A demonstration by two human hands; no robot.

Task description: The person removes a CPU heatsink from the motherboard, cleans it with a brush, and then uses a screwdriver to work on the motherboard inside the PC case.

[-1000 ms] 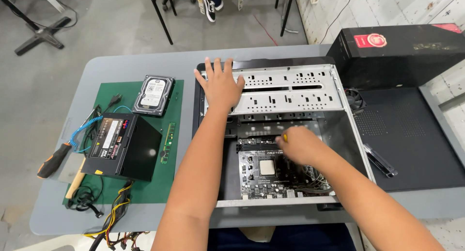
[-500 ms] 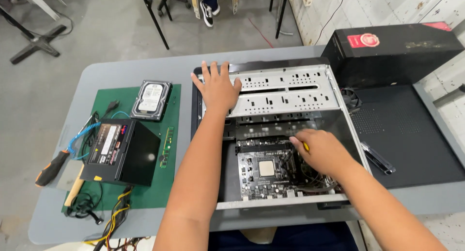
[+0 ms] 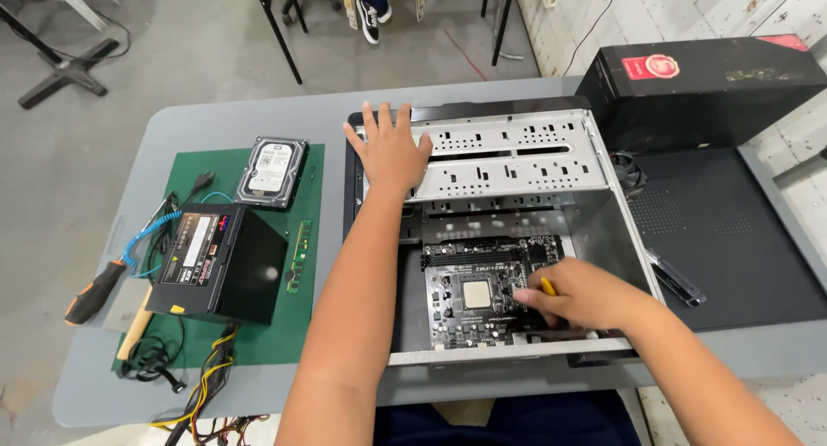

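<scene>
The right hand (image 3: 579,298) is curled around a yellow-handled tool (image 3: 548,286), only a stub of which shows between the fingers, and rests low over the motherboard (image 3: 482,291), just right of the square processor socket (image 3: 475,294). The board lies flat in the open computer case (image 3: 603,231). Beyond this hand, farther from the person, the left hand (image 3: 390,149) lies flat with fingers spread, holding nothing, pressing on the case's perforated metal drive cage (image 3: 517,157). Well to the left of both hands, a green mat (image 3: 258,343) carries a hard drive (image 3: 272,171), a black power supply (image 3: 220,263) and a memory stick (image 3: 298,256). Right of the right hand lies a black side panel (image 3: 732,231).
</scene>
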